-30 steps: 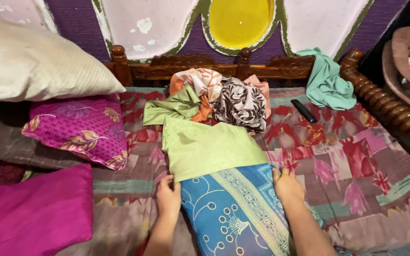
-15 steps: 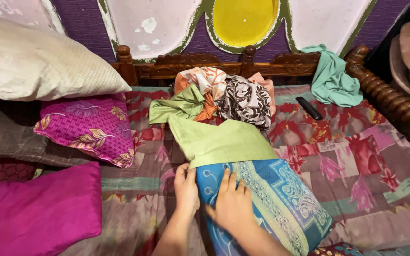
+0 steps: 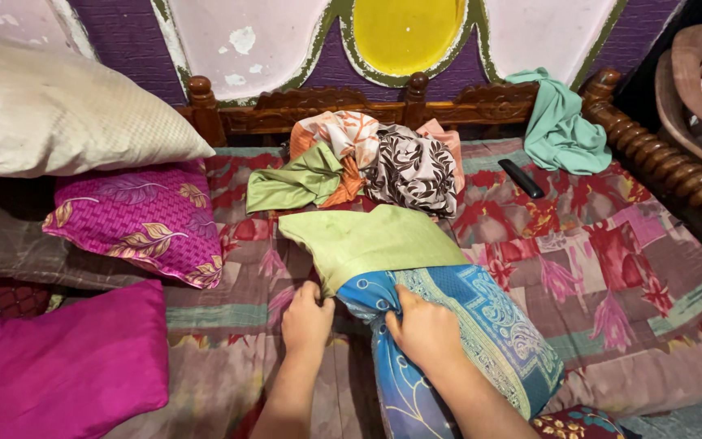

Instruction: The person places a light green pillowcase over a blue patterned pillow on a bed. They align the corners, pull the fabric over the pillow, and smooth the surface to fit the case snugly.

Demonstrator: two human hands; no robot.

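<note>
I see one blue patterned pillow [image 3: 465, 341], long axis running toward the headboard [image 3: 383, 106]. My left hand [image 3: 306, 321] and right hand [image 3: 426, 329] pinch its green cover [image 3: 367, 240]; four other pillows lie left.

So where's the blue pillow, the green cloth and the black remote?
blue pillow [image 3: 481, 341], head view, patterned middle of its cover.
green cloth [image 3: 367, 240], head view, flat middle.
black remote [image 3: 521, 178], head view, middle of its body.
</note>
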